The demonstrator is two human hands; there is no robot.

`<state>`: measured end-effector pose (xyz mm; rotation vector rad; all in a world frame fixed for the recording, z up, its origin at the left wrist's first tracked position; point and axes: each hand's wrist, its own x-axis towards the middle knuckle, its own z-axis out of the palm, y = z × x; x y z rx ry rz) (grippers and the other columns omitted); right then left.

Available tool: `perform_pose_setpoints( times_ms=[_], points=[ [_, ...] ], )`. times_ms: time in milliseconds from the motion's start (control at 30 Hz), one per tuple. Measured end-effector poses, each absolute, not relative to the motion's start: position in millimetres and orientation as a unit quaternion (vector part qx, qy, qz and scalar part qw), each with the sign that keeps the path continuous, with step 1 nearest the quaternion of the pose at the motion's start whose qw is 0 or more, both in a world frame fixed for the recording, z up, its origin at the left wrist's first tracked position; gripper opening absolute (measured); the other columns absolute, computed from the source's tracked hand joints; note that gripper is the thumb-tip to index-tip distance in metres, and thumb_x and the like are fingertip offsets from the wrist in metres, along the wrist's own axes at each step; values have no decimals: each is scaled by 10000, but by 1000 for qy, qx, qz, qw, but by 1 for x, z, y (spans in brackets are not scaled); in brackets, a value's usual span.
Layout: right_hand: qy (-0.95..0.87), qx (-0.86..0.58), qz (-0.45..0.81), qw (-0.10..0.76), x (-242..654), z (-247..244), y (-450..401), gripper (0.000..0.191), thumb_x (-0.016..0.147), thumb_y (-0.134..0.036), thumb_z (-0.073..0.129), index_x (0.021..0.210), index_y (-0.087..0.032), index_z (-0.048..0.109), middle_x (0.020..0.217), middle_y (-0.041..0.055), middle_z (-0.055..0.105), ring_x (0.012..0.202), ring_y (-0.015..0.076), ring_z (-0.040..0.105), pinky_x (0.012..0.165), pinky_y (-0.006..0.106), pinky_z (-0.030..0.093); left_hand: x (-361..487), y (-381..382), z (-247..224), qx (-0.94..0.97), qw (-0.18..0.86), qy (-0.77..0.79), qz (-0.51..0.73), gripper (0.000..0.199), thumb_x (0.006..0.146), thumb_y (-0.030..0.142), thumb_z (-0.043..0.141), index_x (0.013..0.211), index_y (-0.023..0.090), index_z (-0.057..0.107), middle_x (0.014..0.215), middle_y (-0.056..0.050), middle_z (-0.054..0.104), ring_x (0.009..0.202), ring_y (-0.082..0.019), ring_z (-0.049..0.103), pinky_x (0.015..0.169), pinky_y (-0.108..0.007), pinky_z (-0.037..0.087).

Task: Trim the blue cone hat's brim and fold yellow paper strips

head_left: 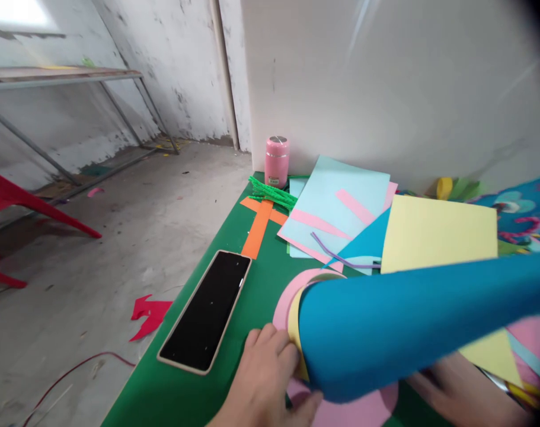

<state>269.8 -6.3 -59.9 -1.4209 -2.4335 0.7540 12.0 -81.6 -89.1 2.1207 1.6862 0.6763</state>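
Note:
A large blue paper cone (385,320) lies on its side across the right of the table, its wide end toward the left with a pale yellow band (295,323) around the rim. Pink rounded paper (354,412) lies beneath it. My left hand (270,373) rests at the cone's wide end, fingers curled against the yellow band; the thumb is near the pink paper. Below the cone at the lower right is my right hand (465,388), blurred and partly hidden by the cone. A black-screened phone (205,311) lies left of my left hand.
On the green table (163,385) are orange strips (258,231), green pipe cleaners (272,193), a pink flask (277,161), light blue sheets (341,190), a purple pipe cleaner (341,260) and a yellow sheet (438,231). A red chair (38,204) stands at the left.

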Motion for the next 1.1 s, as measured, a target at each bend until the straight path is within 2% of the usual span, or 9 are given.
perform_pose_setpoints(
  times_ms=[67, 133, 267, 433, 500, 567, 633, 867, 1100],
  points=[
    [-834, -450, 311, 74, 270, -56, -5, 127, 808, -233, 470, 900, -253, 556, 900, 37, 603, 833, 201, 567, 705, 320, 486, 11, -82, -82, 744, 210, 588, 239, 187, 695, 325, 585, 649, 176, 481, 790, -58, 495, 756, -204, 455, 636, -356, 358],
    [-820, -436, 364, 61, 269, -51, -3, 221, 781, -161, 456, 979, -242, 509, 949, 47, 570, 875, 211, 541, 754, 334, 463, 10, -80, -78, 739, 231, 585, 240, 177, 731, 320, 563, 664, 173, 490, 905, -83, 468, 864, -229, 454, 704, -381, 394],
    [-805, -407, 420, 100, 269, -48, 0, 375, 740, -93, 440, 1086, -237, 446, 965, 37, 508, 839, 181, 509, 739, 322, 443, 10, -76, -74, 737, 239, 587, 236, 167, 755, 320, 539, 673, 181, 495, 1072, -97, 409, 1061, -276, 400, 826, -420, 403],
    [-804, -425, 398, 124, 270, -51, -5, 502, 717, -127, 493, 1196, -247, 406, 940, 35, 489, 804, 177, 499, 703, 319, 443, 17, -77, -74, 692, 227, 632, 266, 236, 697, 350, 604, 687, 201, 420, 982, -59, 487, 907, -213, 516, 736, -357, 461],
    [-801, -433, 390, 134, 270, -52, -9, 552, 717, -162, 512, 1244, -257, 377, 957, 43, 498, 814, 185, 505, 699, 323, 450, 21, -80, -75, 668, 209, 656, 285, 280, 677, 360, 622, 832, 210, 444, 969, -46, 533, 881, -206, 542, 726, -351, 473],
    [-800, -439, 383, 144, 270, -53, -13, 580, 720, -195, 519, 1273, -261, 357, 968, 48, 511, 810, 187, 514, 690, 324, 461, 26, -84, -78, 652, 186, 673, 296, 446, 685, 371, 613, 1053, 209, 419, 1022, -56, 562, 928, -218, 550, 759, -364, 475],
    [-798, -448, 373, 155, 271, -57, -17, 599, 728, -233, 521, 1297, -257, 335, 1001, 58, 526, 817, 191, 526, 690, 329, 472, 31, -88, -81, 648, 159, 683, 297, 532, 704, 381, 593, 1160, 199, 387, 1088, -76, 569, 997, -234, 538, 807, -380, 464],
    [-799, -468, 321, 198, 273, -75, -25, 550, 764, -304, 515, 1289, -235, 367, 1220, 79, 496, 1054, 236, 482, 874, 395, 428, 41, -98, -87, 640, 119, 696, 303, 442, 756, 406, 532, 1126, 169, 482, 1054, -86, 615, 981, -239, 552, 814, -379, 462],
    [-805, -471, 302, 199, 271, -71, -25, 561, 745, -279, 533, 1283, -217, 387, 1181, 72, 530, 1013, 211, 502, 868, 366, 439, 45, -93, -87, 628, 122, 714, 285, 538, 675, 471, 595, 1114, 189, 465, 1059, -80, 602, 952, -259, 556, 780, -400, 459]
  ],
)
